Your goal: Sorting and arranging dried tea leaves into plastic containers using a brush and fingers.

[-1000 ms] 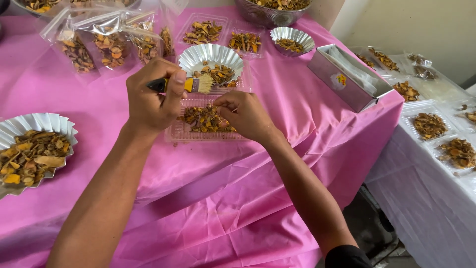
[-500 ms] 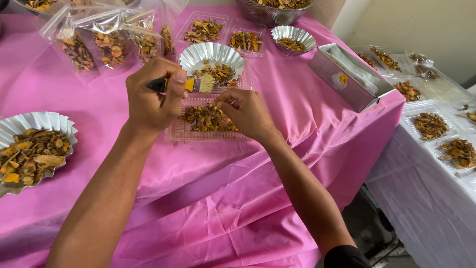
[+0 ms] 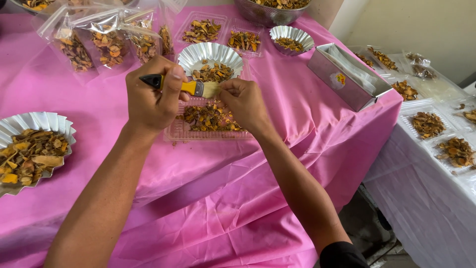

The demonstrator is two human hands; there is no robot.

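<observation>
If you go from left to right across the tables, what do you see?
Foil dish of dried pieces → left hand holding a brush → right hand → metal box → white table with trays.

Left hand [image 3: 151,97] covers most of black-and-yellow brush handle [image 3: 171,83]. Right hand [image 3: 245,101] fingertips hide whatever small piece is pinched at pale bristles. Hands block far side of clear plastic tray [image 3: 198,133]. Fluted foil dish of dried chips [image 3: 29,149] cut by left edge. Metal colander [image 3: 270,12] cut by top edge.
</observation>
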